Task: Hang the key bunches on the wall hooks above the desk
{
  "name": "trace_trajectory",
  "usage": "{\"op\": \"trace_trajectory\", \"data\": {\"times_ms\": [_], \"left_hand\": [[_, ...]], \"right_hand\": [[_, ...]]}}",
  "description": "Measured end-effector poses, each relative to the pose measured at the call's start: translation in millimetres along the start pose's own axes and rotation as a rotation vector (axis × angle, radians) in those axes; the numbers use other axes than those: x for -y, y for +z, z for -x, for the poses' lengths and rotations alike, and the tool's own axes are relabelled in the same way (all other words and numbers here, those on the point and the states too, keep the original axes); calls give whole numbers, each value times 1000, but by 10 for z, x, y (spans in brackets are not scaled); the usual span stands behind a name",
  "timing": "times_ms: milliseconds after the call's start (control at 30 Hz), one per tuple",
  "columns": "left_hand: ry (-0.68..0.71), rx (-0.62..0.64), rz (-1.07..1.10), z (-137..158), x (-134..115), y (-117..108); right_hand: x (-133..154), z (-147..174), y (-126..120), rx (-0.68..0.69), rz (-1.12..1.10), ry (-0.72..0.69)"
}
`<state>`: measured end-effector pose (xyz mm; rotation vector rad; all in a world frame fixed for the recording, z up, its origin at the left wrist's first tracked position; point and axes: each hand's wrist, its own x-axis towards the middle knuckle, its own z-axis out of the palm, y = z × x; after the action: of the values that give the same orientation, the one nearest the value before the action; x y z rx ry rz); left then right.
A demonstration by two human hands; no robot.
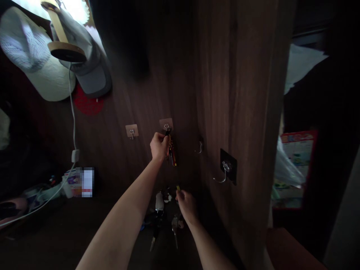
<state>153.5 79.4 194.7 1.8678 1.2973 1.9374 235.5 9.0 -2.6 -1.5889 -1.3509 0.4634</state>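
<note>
My left hand (159,146) pinches the dark top end of a bunch of keys (172,153) right below a wall hook (166,126) on a clear adhesive pad. The bunch hangs down with red, yellow and metal parts; whether its loop is over the hook I cannot make out. Lower down, my right hand (187,206) is closed, and a small yellow-green tip (178,188) sticks out of its fingers; the rest is hidden. Beside it on the dark surface lie a grey key fob (159,201) with keys and another key set (176,224).
Another clear-pad hook (132,131) is on the back wall at left. Two hooks project from the right side panel, one on a black pad (229,167). Caps (90,71) hang upper left behind a wooden stand (66,50); a white cable (72,112) runs down.
</note>
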Motion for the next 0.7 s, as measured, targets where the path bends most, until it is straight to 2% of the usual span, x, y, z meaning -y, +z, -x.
{"op": "trace_trajectory", "data": {"times_ms": [133, 233, 500, 633, 700], "left_hand": [[-25, -16, -113, 3, 28, 30], [9, 10, -152, 8, 81, 68], [186, -89, -3, 115, 156, 162], [125, -190, 5, 87, 134, 170], [103, -179, 3, 59, 132, 179]], "right_hand": [[12, 12, -10, 9, 28, 1], [15, 17, -12, 8, 33, 2], [-9, 2, 15, 8, 40, -8], [-48, -10, 45, -7, 50, -24], [-56, -12, 50, -2, 56, -17]]}}
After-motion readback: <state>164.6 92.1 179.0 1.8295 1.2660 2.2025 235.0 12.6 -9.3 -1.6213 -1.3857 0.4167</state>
